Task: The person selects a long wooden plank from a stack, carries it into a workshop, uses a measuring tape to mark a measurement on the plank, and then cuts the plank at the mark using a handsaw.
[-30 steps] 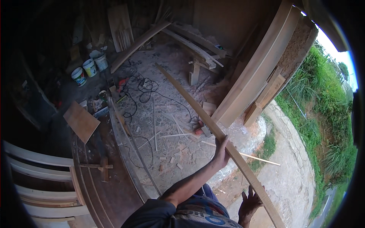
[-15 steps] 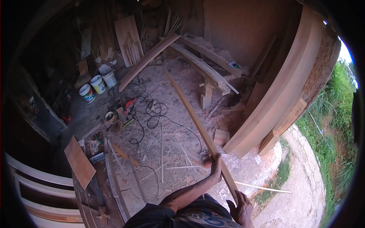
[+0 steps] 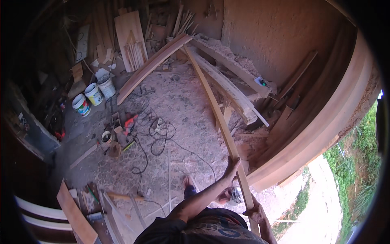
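Observation:
A long, narrow wooden batten (image 3: 214, 104) runs from beside my body up to the far wooden bench. My left hand (image 3: 234, 166) is wrapped round it, partway along the near half. Nearer to me, my right hand (image 3: 256, 214) grips the same batten close to its near end, fingers curled over its side. The far tip reaches the spot where a wide, leaning plank (image 3: 150, 70) meets the end of the bench's rough beam (image 3: 223, 86); whether it touches them I cannot tell.
Large planks (image 3: 321, 126) lean along the right side. Three buckets (image 3: 94, 94), a tangled black cable (image 3: 156, 136) and a red power tool (image 3: 130, 123) are on the floor at left. A brown board (image 3: 76, 211) lies near left. My bare foot (image 3: 187, 181) shows mid-floor.
The batten has swung right and forward, its far tip now nearer the bench's far end. My right hand, spread at the near end before, is now closed round it. The view has shifted forward.

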### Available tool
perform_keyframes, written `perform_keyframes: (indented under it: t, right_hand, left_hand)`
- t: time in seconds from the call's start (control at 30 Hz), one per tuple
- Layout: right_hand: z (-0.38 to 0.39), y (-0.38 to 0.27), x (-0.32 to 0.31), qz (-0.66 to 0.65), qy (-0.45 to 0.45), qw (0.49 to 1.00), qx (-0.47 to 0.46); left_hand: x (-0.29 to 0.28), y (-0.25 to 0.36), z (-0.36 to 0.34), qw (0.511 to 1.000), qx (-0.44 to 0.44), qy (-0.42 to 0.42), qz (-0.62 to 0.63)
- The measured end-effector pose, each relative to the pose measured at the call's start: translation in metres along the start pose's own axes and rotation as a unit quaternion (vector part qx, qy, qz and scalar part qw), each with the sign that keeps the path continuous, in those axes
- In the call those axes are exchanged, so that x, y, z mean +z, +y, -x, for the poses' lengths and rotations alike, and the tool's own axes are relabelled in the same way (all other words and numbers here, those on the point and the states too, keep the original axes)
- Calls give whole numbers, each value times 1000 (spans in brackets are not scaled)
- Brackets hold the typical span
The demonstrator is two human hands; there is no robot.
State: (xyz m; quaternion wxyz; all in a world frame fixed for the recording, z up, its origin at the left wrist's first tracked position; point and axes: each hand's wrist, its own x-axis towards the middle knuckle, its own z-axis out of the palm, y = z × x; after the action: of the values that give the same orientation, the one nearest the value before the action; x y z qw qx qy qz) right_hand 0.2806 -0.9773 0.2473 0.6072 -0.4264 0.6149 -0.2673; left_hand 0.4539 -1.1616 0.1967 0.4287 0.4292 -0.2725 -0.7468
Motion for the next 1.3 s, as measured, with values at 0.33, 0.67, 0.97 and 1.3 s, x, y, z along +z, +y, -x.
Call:
perform_keyframes:
  t: [0.33, 0.67, 0.97, 1.3]
  right_hand:
    - [-213, -126, 45, 166, 81, 978, -97]
    - [-404, -221, 35, 334, 179, 923, -64]
    - [-606, -325, -29, 459, 316, 823, -111]
    - [-734, -372, -58, 454, 382, 801, -77]
  left_hand:
    - [-228, 149, -132, 992, -84, 24, -92]
    - [-378, 188, -199, 975, -157, 94, -130]
    - [-384, 252, -396, 972, -167, 62, -151]
    - [-309, 408, -596, 966, -86, 83, -230]
